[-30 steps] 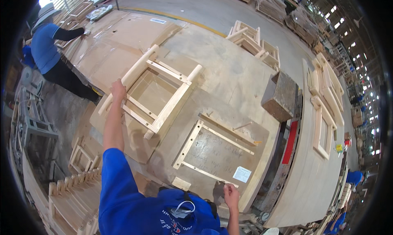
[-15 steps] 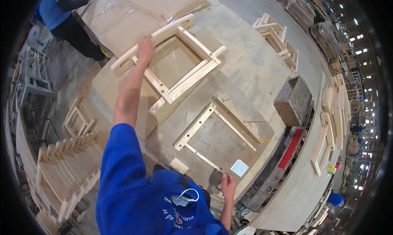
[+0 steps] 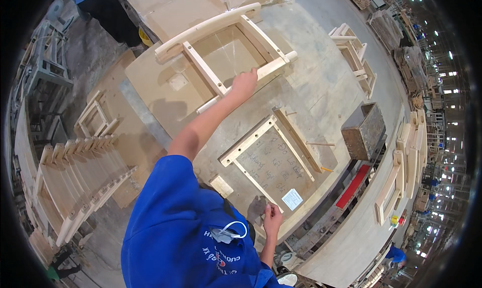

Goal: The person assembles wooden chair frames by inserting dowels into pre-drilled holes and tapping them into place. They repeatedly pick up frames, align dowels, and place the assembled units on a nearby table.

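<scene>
My left hand (image 3: pixel 245 83) reaches across the bench, its fingers curled over the near rail of a pale wooden frame (image 3: pixel 208 32) with a curved far rail and two cross pieces. Closer in lies a three-sided wooden piece (image 3: pixel 249 140): a thick rail with dark holes and two thinner strips running from it. Low in the picture, my right hand (image 3: pixel 272 219) pinches the near end of one thin wooden strip (image 3: pixel 253 181). A paper label (image 3: pixel 292 199) lies beside that strip on the board with handwriting.
A metal box (image 3: pixel 362 130) stands at the bench's right edge, near a wooden peg (image 3: pixel 320 144) and a yellow pencil (image 3: pixel 327 169). Stacked frames (image 3: pixel 83 187) stand at left, with more frames (image 3: pixel 354 59) at far right. A small wood block (image 3: pixel 221 186) lies close in. Another person (image 3: pixel 108 14) stands far left.
My left hand has gone from the frame's far curved rail to its near rail. The view has shifted somewhat. My right hand stays at the thin strip's end.
</scene>
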